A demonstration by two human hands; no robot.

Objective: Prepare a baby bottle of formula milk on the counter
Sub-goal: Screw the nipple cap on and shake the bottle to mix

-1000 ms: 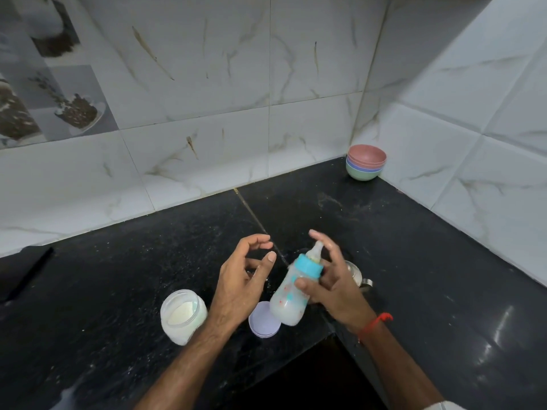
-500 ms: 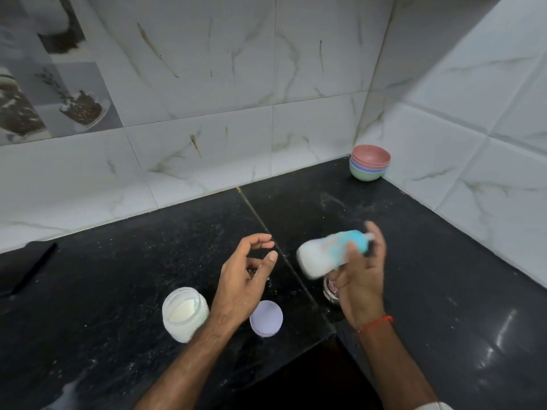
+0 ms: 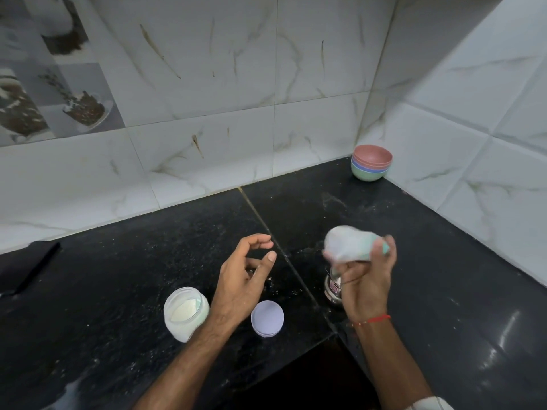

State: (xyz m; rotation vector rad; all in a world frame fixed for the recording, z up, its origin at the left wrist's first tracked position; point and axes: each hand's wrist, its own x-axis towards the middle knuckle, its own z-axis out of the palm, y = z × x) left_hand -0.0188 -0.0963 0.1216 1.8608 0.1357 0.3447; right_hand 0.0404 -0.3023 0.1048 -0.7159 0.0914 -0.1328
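Note:
My right hand [image 3: 365,279] grips the baby bottle [image 3: 347,243], which is full of white milk and has a blue collar. The bottle lies tipped on its side in the air, base pointing left, and is blurred by motion. My left hand [image 3: 244,279] hovers over the black counter [image 3: 118,291] with fingers loosely curled and apart, holding nothing. An open jar of white formula powder [image 3: 185,312] stands by my left wrist. Its lilac lid [image 3: 267,318] lies flat on the counter to the right of that wrist. A small steel vessel [image 3: 333,288] stands partly hidden behind my right hand.
A stack of coloured bowls [image 3: 371,162] sits in the far corner against the tiled walls. A dark flat object [image 3: 26,267] lies at the left edge. The counter's front edge steps back in a notch [image 3: 296,377] between my forearms. Powder specks dot the counter.
The bottle went from nearly upright to lying sideways and higher, swinging with my right hand, and is now blurred. My left hand has stayed in place.

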